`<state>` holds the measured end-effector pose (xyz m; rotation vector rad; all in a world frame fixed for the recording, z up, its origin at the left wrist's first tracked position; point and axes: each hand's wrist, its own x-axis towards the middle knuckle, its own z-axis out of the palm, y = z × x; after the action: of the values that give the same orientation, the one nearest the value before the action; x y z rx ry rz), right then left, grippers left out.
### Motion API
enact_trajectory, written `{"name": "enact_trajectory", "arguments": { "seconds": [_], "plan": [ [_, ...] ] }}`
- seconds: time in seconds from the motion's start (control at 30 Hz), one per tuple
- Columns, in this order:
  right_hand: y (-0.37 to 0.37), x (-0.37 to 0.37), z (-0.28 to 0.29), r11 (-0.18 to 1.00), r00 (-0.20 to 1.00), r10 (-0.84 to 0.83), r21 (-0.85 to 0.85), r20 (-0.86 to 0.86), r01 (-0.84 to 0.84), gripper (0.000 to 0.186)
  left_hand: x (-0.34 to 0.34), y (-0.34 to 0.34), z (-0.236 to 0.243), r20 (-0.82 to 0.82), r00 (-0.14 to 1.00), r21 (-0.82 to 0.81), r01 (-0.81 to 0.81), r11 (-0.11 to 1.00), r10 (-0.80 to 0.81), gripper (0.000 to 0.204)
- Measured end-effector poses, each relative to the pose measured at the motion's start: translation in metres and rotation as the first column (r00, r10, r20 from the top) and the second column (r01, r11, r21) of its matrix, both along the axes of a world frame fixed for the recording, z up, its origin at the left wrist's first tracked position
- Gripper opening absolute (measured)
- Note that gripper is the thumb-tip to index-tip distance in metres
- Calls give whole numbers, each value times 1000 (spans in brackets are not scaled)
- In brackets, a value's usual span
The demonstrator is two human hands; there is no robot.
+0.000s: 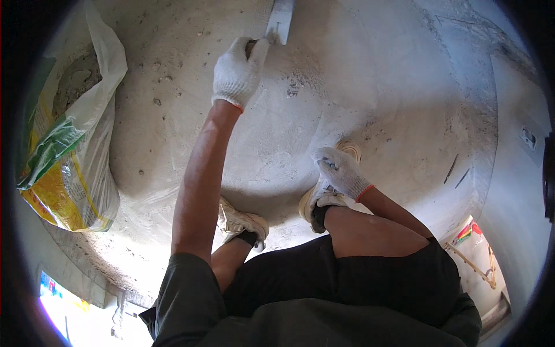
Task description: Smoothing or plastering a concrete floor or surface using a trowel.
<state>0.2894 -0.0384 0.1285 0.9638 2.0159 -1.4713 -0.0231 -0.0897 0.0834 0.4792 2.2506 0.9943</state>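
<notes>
My left hand (238, 74), in a white knit glove with an orange cuff, is stretched far forward over the rough grey floor. It is closed round the dark handle of a flat steel trowel (281, 22), whose pale blade points away from me and lies at or just above the floor. My right hand (341, 170), gloved the same way, hangs above my right shoe (321, 194). Its fingers are curled in and nothing shows sticking out of them. My forearm lies beside my bent right leg.
A torn plastic sack (69, 191), white, yellow and green, stands at the left with grey mortar or rubble (75, 81) in its mouth. Crumbs of debris lie on the floor (191, 75). A wall with a socket box (528, 138) curves along the right. Two thin dark strips (451, 168) lie near it.
</notes>
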Motion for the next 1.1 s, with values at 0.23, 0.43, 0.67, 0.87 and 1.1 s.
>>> {"name": "enact_trajectory", "arguments": {
  "seconds": [0.23,0.43,0.67,0.87,1.1],
  "plan": [
    [0,0,-3,998,999,42,40,22,-42,20,12,11,4,-83,996,26,41,999,-39,50],
    [1,4,-8,999,999,38,16,-39,-37,20,22,20,7,-63,996,17,57,998,-55,48],
    [2,-2,-2,998,998,55,30,8,-55,19,34,28,10,14,996,28,84,996,-84,46],
    [0,1,-6,999,998,33,25,-49,-31,19,48,33,11,53,989,13,137,990,-138,47],
    [0,1,-5,1000,998,26,18,-55,-25,20,76,38,9,109,965,-12,241,971,-238,44]
  ]
}}
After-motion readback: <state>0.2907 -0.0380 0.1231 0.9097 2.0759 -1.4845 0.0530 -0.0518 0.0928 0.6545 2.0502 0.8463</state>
